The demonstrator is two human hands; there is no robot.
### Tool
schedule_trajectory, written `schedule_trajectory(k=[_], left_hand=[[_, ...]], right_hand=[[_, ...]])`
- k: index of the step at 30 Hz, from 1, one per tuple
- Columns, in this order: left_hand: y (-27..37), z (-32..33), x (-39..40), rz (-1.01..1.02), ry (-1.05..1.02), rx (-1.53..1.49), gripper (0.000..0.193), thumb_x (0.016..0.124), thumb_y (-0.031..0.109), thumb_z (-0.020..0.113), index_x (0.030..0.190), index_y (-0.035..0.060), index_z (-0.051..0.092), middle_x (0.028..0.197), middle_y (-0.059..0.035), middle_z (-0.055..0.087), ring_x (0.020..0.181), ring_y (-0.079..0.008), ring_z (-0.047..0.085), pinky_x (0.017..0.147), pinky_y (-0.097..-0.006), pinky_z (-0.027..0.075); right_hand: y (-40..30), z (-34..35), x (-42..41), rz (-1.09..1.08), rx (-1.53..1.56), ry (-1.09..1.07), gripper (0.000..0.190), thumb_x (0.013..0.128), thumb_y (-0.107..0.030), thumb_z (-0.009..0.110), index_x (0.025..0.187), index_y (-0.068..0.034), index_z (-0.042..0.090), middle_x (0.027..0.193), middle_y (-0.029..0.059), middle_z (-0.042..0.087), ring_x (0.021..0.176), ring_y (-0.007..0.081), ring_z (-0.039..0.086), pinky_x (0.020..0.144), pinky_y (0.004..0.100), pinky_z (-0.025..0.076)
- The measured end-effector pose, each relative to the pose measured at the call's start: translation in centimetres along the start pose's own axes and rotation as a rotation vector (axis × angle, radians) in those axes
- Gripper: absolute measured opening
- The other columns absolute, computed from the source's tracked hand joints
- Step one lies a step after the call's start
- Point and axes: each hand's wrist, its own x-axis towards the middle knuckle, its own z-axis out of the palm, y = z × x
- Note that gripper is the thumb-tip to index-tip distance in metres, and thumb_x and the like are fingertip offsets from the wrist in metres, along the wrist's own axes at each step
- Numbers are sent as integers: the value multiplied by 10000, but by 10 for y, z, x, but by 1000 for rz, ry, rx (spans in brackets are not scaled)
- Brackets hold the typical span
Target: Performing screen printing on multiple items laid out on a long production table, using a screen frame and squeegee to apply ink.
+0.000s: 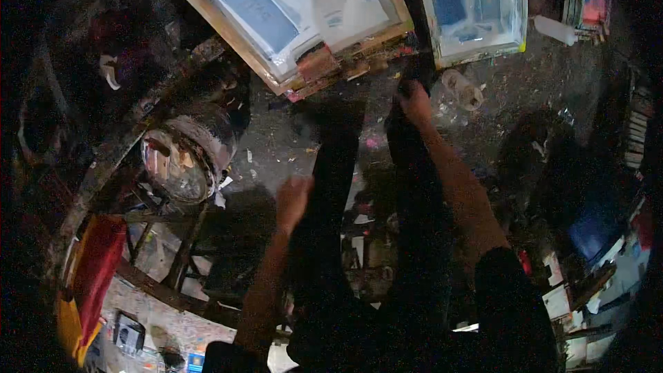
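My left hand (pixel 294 202) hangs low beside my left leg, its fingers curled; dim light hides whether anything is in it. My right hand (pixel 416 103) is at my right lower leg, near the dark trouser hem, and its fingers are bent. What they touch there is too dark to tell. Beyond my feet stands a wooden-framed printing screen (pixel 228 31) with blue and white areas. To its right, a second framed screen (pixel 481 57) has a glossy, smeared surface. A pale roll or bottle (pixel 462 89) lies on the floor close to my right hand.
A round bucket (pixel 181 160) with mixed contents stands at the left. Scraps litter the dark floor (pixel 279 153). A white cylindrical object (pixel 555 30) lies at upper right. Red and yellow material (pixel 96 274) sits at lower left, near a stained tabletop (pixel 171 321). A blue object (pixel 595 233) is at right.
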Motion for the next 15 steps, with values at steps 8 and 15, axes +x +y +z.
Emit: schedule_trajectory(k=[8, 15], left_hand=[[-19, -146, 265, 272, 845, -766, 253, 999, 131, 543, 1207, -13, 559, 1120, -142, 594, 1024, -275, 596, 860, -462, 509], [41, -172, 324, 344, 959, -343, 500, 892, 451, 704, 1086, 8, 578, 830, -178, 623, 752, -317, 660, 711, -427, 531]], right_hand=[[-144, -5, 230, 31, 367, 290, 491, 842, -461, 747, 1116, -65, 649, 1016, 167, 678, 948, 375, 639, 825, 474, 511], [-85, 7, 344, 48, -75, -248, 309, 988, -276, 587, 1131, -7, 536, 985, 115, 639, 830, 251, 597, 911, 449, 509]])
